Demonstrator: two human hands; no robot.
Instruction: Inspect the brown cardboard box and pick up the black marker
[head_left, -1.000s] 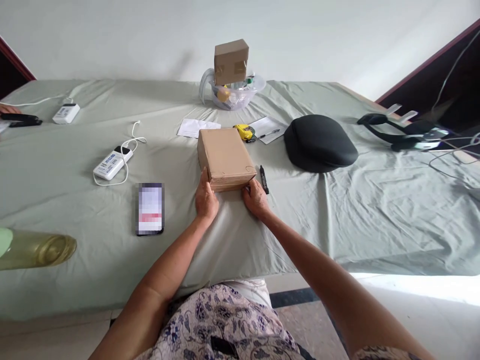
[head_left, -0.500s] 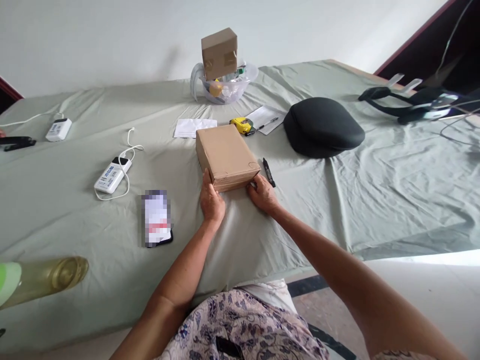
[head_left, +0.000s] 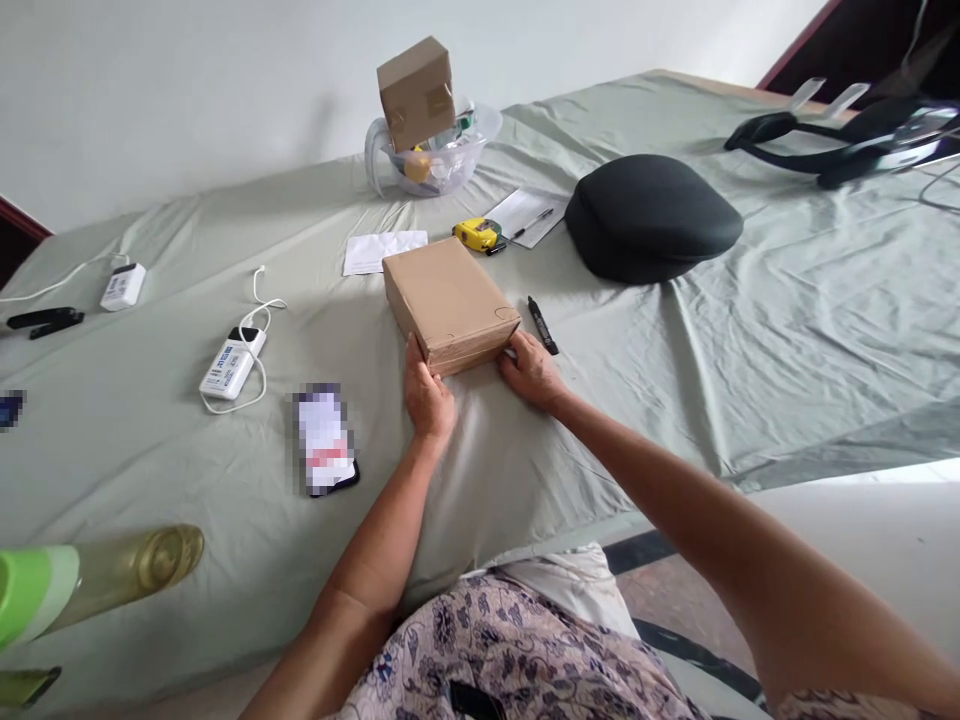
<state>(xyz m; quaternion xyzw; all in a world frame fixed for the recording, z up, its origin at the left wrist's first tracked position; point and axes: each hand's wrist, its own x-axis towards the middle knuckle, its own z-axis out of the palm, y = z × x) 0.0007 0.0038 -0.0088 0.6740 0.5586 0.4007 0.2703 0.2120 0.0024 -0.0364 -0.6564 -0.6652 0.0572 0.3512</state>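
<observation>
A closed brown cardboard box (head_left: 450, 295) lies on the cloth-covered table in front of me. Its near left corner is in my left hand (head_left: 429, 395), thumb up along the side. My right hand (head_left: 531, 370) grips the near right corner, with its fingertips partly hidden by the box edge. Just right of the box lies a black marker (head_left: 542, 325). Beyond its far side are a yellow tape measure (head_left: 476, 234), a folded white paper (head_left: 384, 250) and a sheet (head_left: 529, 215) with a pen on it.
A plastic basin (head_left: 442, 170) at the back holds a smaller box (head_left: 417, 95). At right sits a black case (head_left: 652, 218), with a head strap (head_left: 832, 145) beyond. Leftward are a phone (head_left: 326, 440), power bank (head_left: 234, 362), stapler (head_left: 45, 320) and a bottle (head_left: 112, 575) on its side.
My view has turned and tilted a little, so the table's things sit shifted in the picture. Both hands keep hold of the box, with little visible movement of it on the table.
</observation>
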